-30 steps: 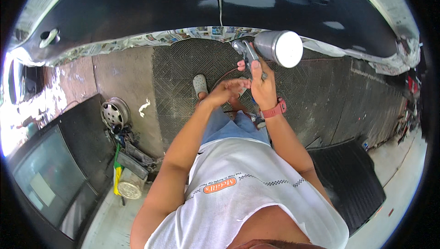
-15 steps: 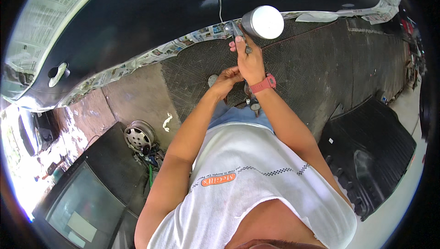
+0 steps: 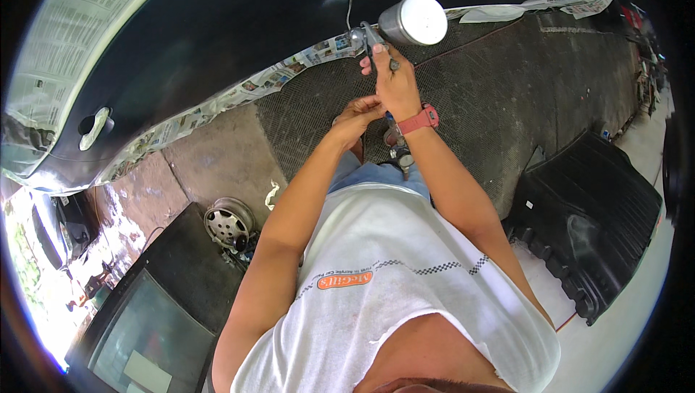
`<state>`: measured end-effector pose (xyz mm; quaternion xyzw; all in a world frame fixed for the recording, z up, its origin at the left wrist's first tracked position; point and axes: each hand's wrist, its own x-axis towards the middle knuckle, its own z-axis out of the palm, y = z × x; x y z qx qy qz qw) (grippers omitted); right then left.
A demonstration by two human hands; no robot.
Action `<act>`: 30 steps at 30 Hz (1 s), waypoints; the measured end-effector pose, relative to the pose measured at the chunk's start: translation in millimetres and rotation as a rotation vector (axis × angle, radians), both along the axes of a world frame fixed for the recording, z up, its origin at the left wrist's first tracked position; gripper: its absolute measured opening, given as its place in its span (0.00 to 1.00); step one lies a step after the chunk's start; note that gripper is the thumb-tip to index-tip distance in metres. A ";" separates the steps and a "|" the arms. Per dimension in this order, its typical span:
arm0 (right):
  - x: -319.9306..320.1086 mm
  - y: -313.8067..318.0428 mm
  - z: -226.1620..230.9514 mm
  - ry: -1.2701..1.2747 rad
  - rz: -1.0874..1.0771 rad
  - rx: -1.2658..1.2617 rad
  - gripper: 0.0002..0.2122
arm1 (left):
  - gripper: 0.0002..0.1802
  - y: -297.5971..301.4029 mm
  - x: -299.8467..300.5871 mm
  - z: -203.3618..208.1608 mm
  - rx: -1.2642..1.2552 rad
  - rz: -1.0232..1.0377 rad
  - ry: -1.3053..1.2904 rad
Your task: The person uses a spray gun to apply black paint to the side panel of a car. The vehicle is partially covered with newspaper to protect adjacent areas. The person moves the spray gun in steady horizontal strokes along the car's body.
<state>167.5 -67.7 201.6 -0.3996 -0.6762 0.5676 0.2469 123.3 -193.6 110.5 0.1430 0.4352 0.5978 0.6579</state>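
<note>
In my right hand [image 3: 398,83] is a spray gun [image 3: 372,37], its grip wrapped by my fingers and its nozzle end pointing at the car panel. A paint cup [image 3: 423,19] with a white top sits on the gun, tilted to the right. My left hand [image 3: 357,118] is closed just below, fingertips pinched beside the gun's lower end near my right wrist; what they hold is hidden. A gauge fitting [image 3: 400,154] hangs under my right wrist. The glossy dark car panel [image 3: 239,24] stretches across the top, masked along its edge with newspaper [image 3: 289,69].
A black ribbed mat [image 3: 478,96] covers the ground under the gun. To the left lie a wheel rim [image 3: 229,222] and a dark vehicle door with glass [image 3: 145,328]. A large black moulded liner [image 3: 590,219] lies to the right. Masking paper [image 3: 72,31] covers the upper left.
The spray gun and my right hand sit slightly higher in the picture, still close to the panel edge. My left hand keeps its pinch beside the gun. The whole view has shifted a little.
</note>
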 end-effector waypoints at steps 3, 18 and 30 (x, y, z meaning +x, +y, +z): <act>6.3 8.3 7.9 -0.040 -0.065 0.018 0.24 | 0.18 13.1 4.0 0.6 0.005 -0.028 0.026; -9.1 -8.5 19.3 -0.021 0.070 0.012 0.25 | 0.15 -7.6 -13.0 1.4 0.025 -0.011 0.014; -8.6 -2.3 40.4 -0.017 0.081 -0.004 0.24 | 0.16 -2.0 -12.0 22.5 0.012 0.022 0.028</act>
